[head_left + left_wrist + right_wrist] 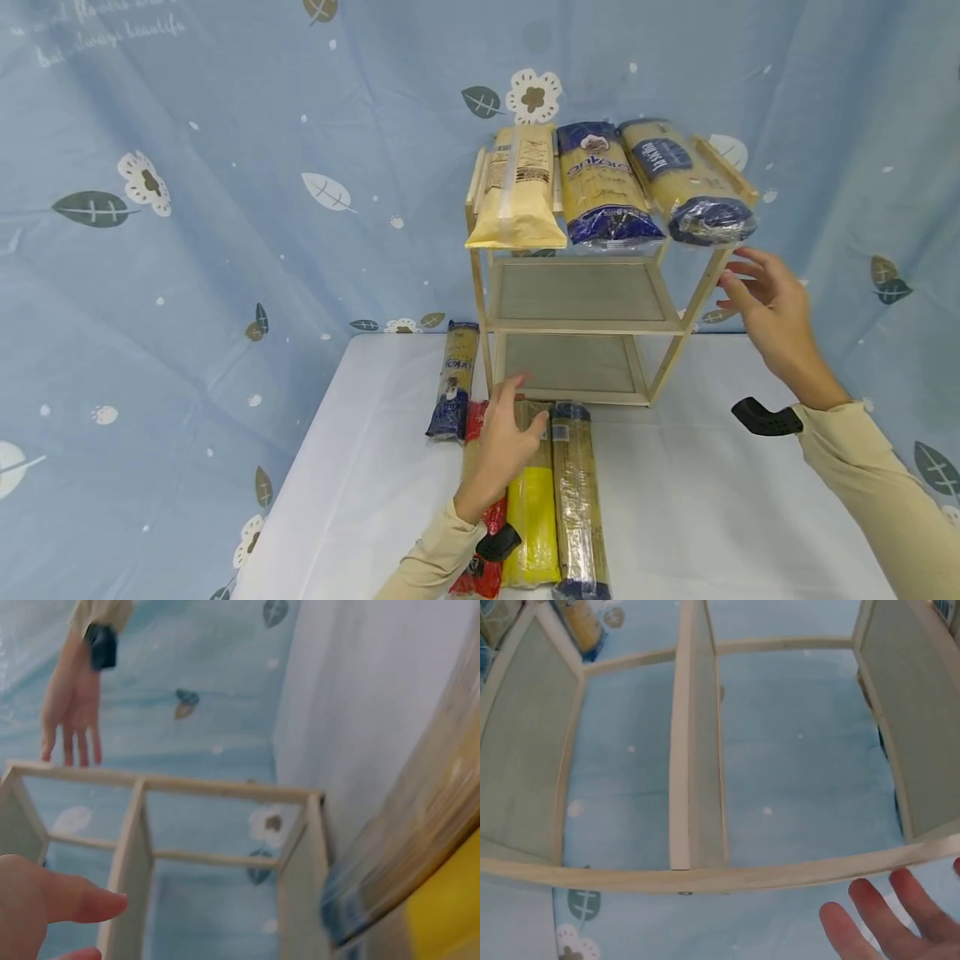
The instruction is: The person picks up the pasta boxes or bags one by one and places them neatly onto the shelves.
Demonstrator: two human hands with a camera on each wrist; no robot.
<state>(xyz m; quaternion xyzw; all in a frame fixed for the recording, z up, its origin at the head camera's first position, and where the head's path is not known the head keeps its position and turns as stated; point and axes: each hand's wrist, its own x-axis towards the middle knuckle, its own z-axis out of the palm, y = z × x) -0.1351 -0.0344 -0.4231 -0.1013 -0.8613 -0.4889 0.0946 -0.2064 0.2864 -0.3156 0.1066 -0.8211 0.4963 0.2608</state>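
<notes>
A wooden rack [585, 327] with grey shelf panels stands at the back of the table. My right hand [776, 312] is beside its right post, fingers extended; in the right wrist view the fingertips [866, 892] lie close to the rail, contact uncertain. My left hand [504, 442] hovers with loosely bent fingers over spaghetti packs in front of the rack, holding nothing. Under or beside it lie a red spaghetti pack [489, 575], partly hidden, a yellow-ended spaghetti pack [534, 517] and a clear spaghetti pack with dark blue ends [579, 492].
On the top shelf lie a cream pack [517, 187], a blue-ended spaghetti pack [603, 179] and another spaghetti pack [686, 183]. A further blue-ended pack [456, 375] lies left of the rack. Patterned blue cloth [225, 250] hangs behind the white table [375, 450].
</notes>
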